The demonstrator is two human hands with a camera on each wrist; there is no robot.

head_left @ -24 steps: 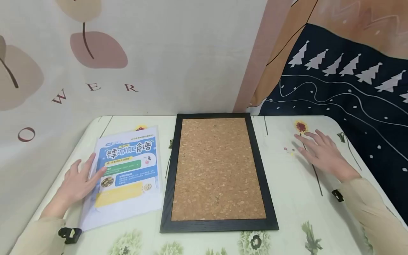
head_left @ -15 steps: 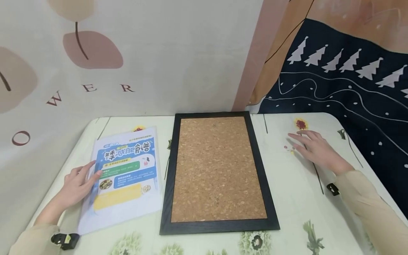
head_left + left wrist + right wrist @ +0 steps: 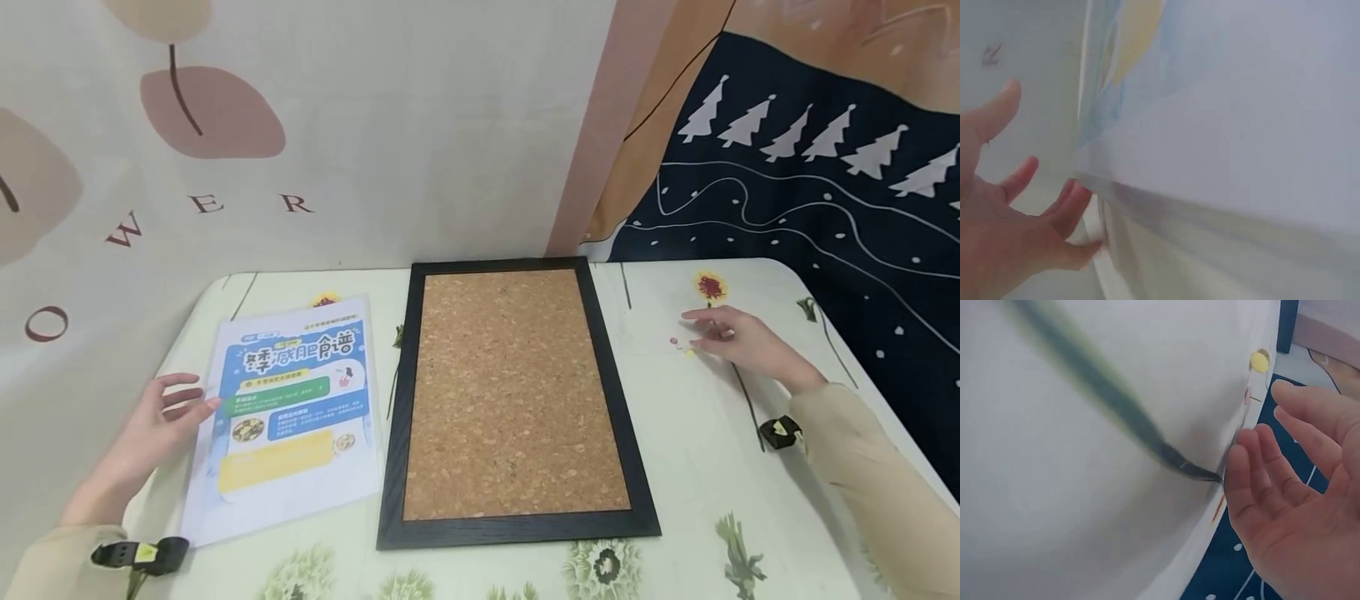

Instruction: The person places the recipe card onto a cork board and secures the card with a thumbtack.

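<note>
On the left lies a printed poster sheet (image 3: 300, 400) in a clear glossy cover, blue with Chinese lettering. My left hand (image 3: 153, 425) is at its left edge, fingers loosely bent, the thumb tip overlapping the edge in the head view. In the left wrist view the thumb (image 3: 1000, 112) stands apart from the sheet (image 3: 1241, 137). Over the right of the table hovers my right hand (image 3: 746, 343), thumb and fingers apart with nothing between them. Just off its fingertips lie small push pins, a pink one (image 3: 673, 340) and a yellow one (image 3: 1260, 362).
A cork board (image 3: 517, 392) in a black frame (image 3: 517, 530) lies in the middle, between the sheet and the pins. The table (image 3: 660, 467) has a flower-printed cloth. Behind it hang a pale curtain (image 3: 420, 150) and a dark tree-patterned cloth (image 3: 810, 208).
My left hand has drawn back leftward from over the sheet to its edge. The right hand has lowered toward the pins, its fingers bending more. The sheet and board stay in place.
</note>
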